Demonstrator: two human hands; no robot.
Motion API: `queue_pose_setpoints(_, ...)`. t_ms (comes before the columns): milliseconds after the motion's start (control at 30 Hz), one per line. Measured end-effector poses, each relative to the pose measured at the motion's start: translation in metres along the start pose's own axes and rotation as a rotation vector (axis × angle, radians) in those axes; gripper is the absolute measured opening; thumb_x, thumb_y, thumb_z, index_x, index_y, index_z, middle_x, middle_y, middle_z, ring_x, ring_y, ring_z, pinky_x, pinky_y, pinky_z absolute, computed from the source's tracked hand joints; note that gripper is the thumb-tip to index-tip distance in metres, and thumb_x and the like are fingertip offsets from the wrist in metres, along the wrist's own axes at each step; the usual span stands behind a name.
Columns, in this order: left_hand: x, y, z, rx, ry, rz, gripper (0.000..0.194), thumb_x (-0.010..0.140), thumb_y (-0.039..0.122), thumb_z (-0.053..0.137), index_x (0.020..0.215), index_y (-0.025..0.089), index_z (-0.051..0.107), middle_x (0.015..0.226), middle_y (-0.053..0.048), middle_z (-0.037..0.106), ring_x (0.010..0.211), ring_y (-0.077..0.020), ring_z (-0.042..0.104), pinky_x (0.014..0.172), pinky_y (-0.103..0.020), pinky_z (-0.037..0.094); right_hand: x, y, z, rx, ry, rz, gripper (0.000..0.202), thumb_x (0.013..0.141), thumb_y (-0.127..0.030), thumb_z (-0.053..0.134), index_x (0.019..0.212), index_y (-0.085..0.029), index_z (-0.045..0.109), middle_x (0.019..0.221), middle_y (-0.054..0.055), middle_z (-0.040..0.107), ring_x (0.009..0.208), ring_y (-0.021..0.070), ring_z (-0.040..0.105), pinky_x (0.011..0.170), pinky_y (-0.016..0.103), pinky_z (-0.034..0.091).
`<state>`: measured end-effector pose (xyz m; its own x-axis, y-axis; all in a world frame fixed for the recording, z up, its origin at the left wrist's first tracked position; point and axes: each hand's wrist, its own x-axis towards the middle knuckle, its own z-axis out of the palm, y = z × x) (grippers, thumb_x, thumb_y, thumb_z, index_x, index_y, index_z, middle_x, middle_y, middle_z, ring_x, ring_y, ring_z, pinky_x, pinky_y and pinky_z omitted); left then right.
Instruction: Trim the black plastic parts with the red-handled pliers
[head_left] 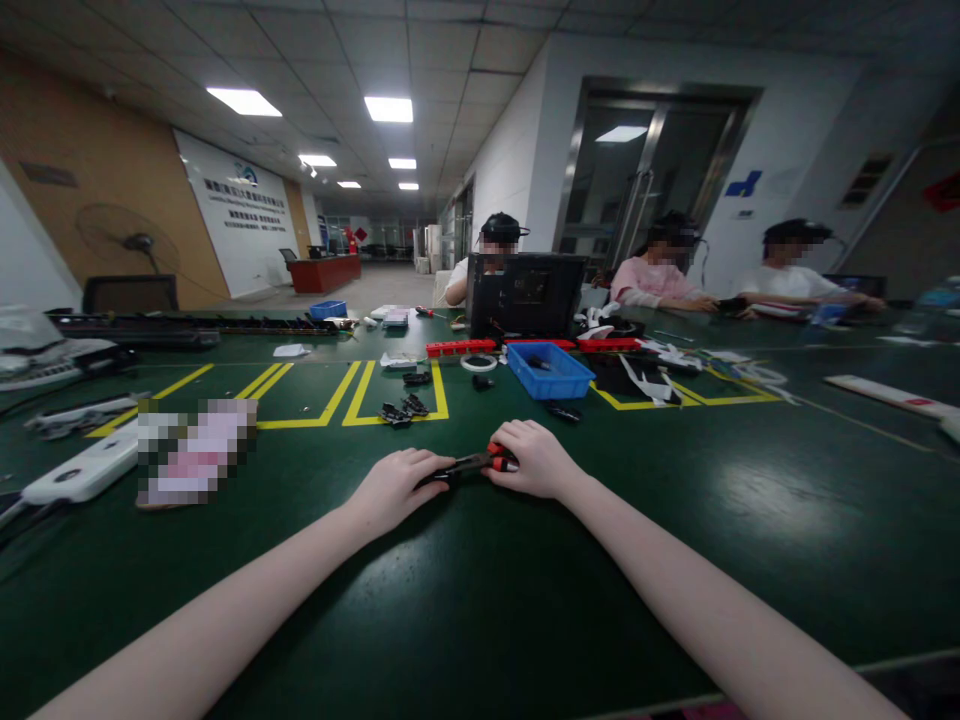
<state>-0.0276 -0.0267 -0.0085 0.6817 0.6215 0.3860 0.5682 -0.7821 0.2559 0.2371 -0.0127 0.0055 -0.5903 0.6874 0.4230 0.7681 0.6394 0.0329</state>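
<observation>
My right hand (536,460) is wrapped round the red and black handles of a pair of pliers (474,463). The jaws of the pliers point left, toward my left hand (397,490). Between the thumb and fingers of my left hand is a small black part (436,474), mostly covered, and the jaws meet it or lie right beside it. Both hands are just above the green table (480,620). Beyond them, several small black parts (405,408) lie in a yellow-taped rectangle.
A blue bin (549,372) with dark items stands past my right hand. Behind it are red strips (461,348) and a large black case (525,295). A white power strip (90,470) and a blurred flat object (199,455) lie at left. Several people sit across the table.
</observation>
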Motion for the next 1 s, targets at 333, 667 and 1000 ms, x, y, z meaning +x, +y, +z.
queue_pose_setpoints(333, 0.000, -0.005, 0.002, -0.173, 0.038, -0.159, 0.029, 0.089, 0.030, 0.061, 0.117, 0.024, 0.058, 0.110, -0.004, 0.066, 0.100, -0.0231, 0.062, 0.085, -0.036, 0.051, 0.000, 0.000, 0.000, -0.034, 0.056, 0.022, 0.029, 0.078, -0.044, 0.064, 0.089, -0.017, 0.060, 0.090, 0.007, 0.060, 0.083, 0.0205, 0.053, 0.072, 0.032, 0.037)
queue_pose_setpoints(667, 0.002, -0.014, 0.005, -0.282, 0.054, -0.113, 0.028, 0.089, 0.027, 0.062, 0.116, 0.022, 0.064, 0.110, -0.006, 0.065, 0.100, -0.0216, 0.063, 0.089, -0.035, 0.050, -0.001, 0.001, 0.000, -0.033, 0.139, 0.077, 0.028, 0.080, -0.045, 0.062, 0.089, -0.018, 0.061, 0.091, 0.008, 0.062, 0.084, 0.0213, 0.054, 0.073, 0.033, 0.039)
queue_pose_setpoints(1000, 0.004, -0.020, 0.006, -0.412, 0.082, -0.102, 0.022, 0.085, 0.025, 0.067, 0.105, 0.018, 0.068, 0.104, -0.007, 0.067, 0.095, -0.0209, 0.063, 0.089, -0.036, 0.050, 0.000, -0.003, 0.002, -0.040, 0.096, 0.025, 0.029, 0.078, -0.046, 0.063, 0.087, -0.018, 0.062, 0.087, 0.007, 0.062, 0.080, 0.0202, 0.054, 0.070, 0.032, 0.038)
